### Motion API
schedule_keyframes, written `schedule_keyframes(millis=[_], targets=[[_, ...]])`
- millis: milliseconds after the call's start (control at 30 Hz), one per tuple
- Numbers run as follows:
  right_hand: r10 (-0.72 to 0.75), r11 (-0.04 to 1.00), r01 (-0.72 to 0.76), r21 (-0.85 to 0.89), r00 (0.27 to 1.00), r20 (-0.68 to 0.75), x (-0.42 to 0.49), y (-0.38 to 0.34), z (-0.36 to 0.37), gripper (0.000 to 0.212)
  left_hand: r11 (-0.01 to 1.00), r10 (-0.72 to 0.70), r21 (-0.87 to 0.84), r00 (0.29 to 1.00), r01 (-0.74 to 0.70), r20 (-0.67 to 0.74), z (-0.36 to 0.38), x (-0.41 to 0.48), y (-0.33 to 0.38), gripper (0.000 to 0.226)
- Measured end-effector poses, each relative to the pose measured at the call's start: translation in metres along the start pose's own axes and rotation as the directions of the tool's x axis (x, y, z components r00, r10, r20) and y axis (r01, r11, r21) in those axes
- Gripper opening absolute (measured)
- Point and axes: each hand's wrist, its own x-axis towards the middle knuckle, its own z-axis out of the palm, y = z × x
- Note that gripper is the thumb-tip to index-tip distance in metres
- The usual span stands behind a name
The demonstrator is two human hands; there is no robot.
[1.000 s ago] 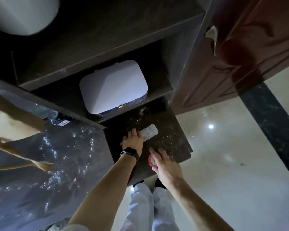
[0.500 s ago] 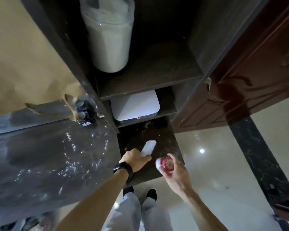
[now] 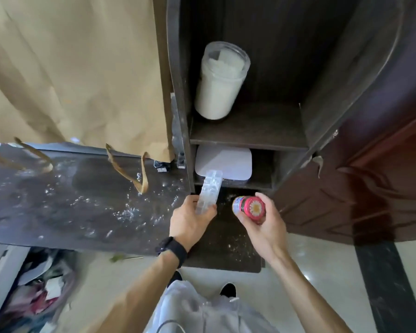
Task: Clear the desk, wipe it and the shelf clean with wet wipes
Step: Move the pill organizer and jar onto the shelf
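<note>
My left hand grips a clear plastic pill organiser, held up over the dark, crumb-speckled desk. My right hand holds a small jar with a pink daisy-printed lid above the lower desk section. Both are lifted in front of the dark shelf unit. On the upper shelf stands a tall plastic jar of white powder. A white flat box lies on the lower shelf.
A brown paper bag with handles stands on the desk at left. A dark red wooden door is to the right. A bin of rubbish sits under the desk. My feet stand on the pale tiled floor.
Both hands lifted their objects off the lower desk section: the left picked up the pill organiser, the right the pink-lidded jar. My view tilted upward, showing more of the shelf and bag.
</note>
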Motion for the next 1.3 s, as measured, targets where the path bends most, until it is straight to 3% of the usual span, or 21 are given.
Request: schedule_keyframes(millis=[200,300,467,700,800,900,1300], targets=[[-0.096,0.989,0.097,-0.115,0.995,0.013,0.048,-0.027,0.010,0.065,0.977,-0.203,-0.075,0.977,0.198,-0.064,0.019,0.033,0.035,0.054],[-0.148,0.977,0.148,-0.156,0.989,0.014,0.066,-0.035,0.019,0.062,0.962,-0.256,-0.125,0.962,0.244,-0.091,0.031,0.048,0.043,0.053],[-0.112,0.969,0.121,-0.213,0.992,0.055,0.089,-0.046,0.033,0.066,0.923,-0.310,-0.270,0.945,0.274,-0.100,0.040,0.069,0.049,0.052],[-0.094,0.976,0.111,-0.187,0.991,0.098,0.102,-0.042,0.042,0.068,0.630,-0.463,-0.715,0.886,0.303,-0.033,0.062,0.078,0.030,0.040],[-0.067,0.985,0.081,-0.153,0.993,0.094,0.104,-0.035,0.044,0.071,0.511,-0.488,-0.788,0.870,0.345,0.064,0.067,0.074,0.025,0.023],[-0.077,0.986,0.089,-0.143,0.993,0.089,0.103,-0.026,0.047,0.072,0.435,-0.485,-0.816,0.862,0.381,0.144,0.066,0.071,0.025,0.022],[-0.113,0.965,0.139,-0.224,0.986,0.124,0.116,-0.028,0.053,0.068,0.444,-0.527,-0.815,0.844,0.373,0.099,0.053,0.098,0.032,0.025]])
